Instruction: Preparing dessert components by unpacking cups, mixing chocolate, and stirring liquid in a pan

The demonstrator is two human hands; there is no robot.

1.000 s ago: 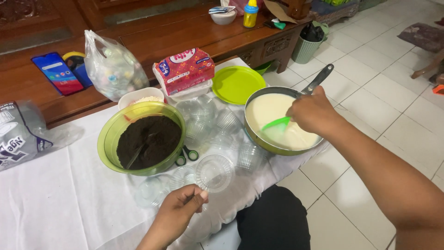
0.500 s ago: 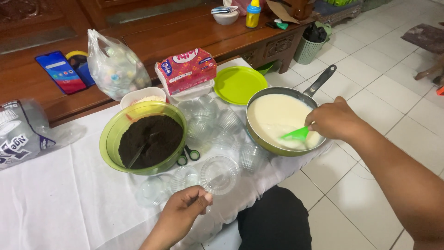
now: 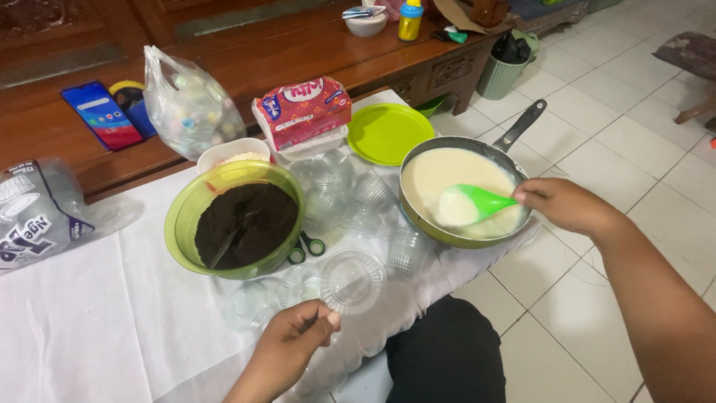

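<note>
My right hand point(image 3: 563, 205) grips the handle of a green ladle point(image 3: 470, 204) whose bowl is full of cream-white batter, lifted just over a pan point(image 3: 461, 237) of the same batter. My left hand point(image 3: 294, 339) pinches the rim of a small clear plastic cup point(image 3: 352, 280) near the front edge of the white cloth point(image 3: 82, 313). Several more clear cups point(image 3: 350, 194) lie between the pan and a green bowl point(image 3: 186, 213) of dark crumbs with a spoon in it.
Scissors point(image 3: 307, 247) lie beside the green bowl. Behind are a green plate point(image 3: 388, 133), a red tissue pack point(image 3: 302, 112), a white bowl point(image 3: 224, 153), a plastic bag of small items point(image 3: 190, 104), a phone point(image 3: 101, 116) and a wooden table point(image 3: 298, 52). Tiled floor at right.
My right hand has drawn back to the pan's right side and raised the ladle, now filled with batter. My left hand still holds the clear cup in the same spot.
</note>
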